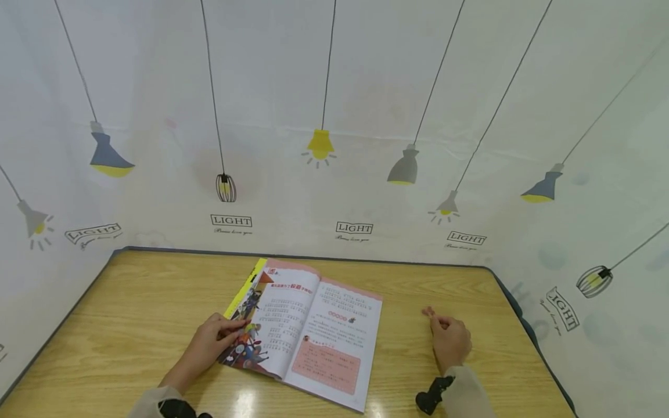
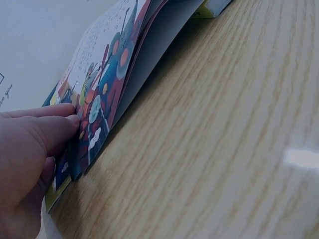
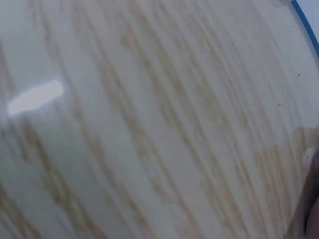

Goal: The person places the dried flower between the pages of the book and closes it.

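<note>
An open magazine [image 1: 334,325] lies on the wooden table, tilted slightly, with printed text and a pink box on its right page. Its left page carries colourful cartoon figures. My left hand [image 1: 215,341] grips the left edge of the magazine; in the left wrist view, fingers of the left hand [image 2: 30,139] lie against the illustrated page [image 2: 97,107], and the edge is slightly raised. To the right of the magazine, my right hand [image 1: 452,342] pinches a small reddish thing [image 1: 427,311], too small to identify. Only a dark sliver of that hand shows in the right wrist view.
The wooden table [image 1: 157,290] has a dark edge strip along its back and sides. Behind it hangs a pale covering [image 1: 282,87] printed with lamps and the word LIGHT. Dark straps [image 1: 435,395] sit at both wrists.
</note>
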{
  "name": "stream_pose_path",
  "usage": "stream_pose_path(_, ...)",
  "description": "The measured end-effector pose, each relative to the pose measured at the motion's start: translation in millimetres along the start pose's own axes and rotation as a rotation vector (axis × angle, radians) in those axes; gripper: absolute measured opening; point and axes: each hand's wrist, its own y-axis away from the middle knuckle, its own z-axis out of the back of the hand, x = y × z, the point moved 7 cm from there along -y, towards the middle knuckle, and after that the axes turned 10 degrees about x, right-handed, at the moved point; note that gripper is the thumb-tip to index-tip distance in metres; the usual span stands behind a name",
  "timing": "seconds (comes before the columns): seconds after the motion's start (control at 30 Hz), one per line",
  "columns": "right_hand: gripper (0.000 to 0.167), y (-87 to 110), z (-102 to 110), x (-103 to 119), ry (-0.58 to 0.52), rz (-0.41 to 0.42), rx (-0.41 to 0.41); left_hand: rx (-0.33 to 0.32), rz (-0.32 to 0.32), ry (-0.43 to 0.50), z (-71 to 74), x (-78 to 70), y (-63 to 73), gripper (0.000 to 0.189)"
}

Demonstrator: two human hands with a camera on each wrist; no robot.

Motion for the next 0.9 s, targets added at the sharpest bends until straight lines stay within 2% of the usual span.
stream_pose_path(0.2, 0.032, 0.5, 4.6, 5.4, -0.033, 0.012, -0.005, -0.007, -0.011, 0.002, 0.9, -2.4, 1.9, 0.028)
stream_pose_path(0.5, 0.032, 7.3, 9.0, 9.8, -0.098, -0.025, 0.001, -0.005, -0.030, 0.010, 1.1, -5.8, 4.2, 0.028)
stream_pose_path(0.67, 0.034, 11.3, 4.0, 8.4, -0.144, -0.062, 0.010, -0.005, -0.040, 0.015, 0.3, -6.7, 5.3, 0.029)
stream_pose_path(0.9, 0.034, 15.3, -6.5, 19.7, -0.226, -0.046, 0.016, -0.006, -0.043, 0.018, 0.1, -6.7, 5.7, 0.029)
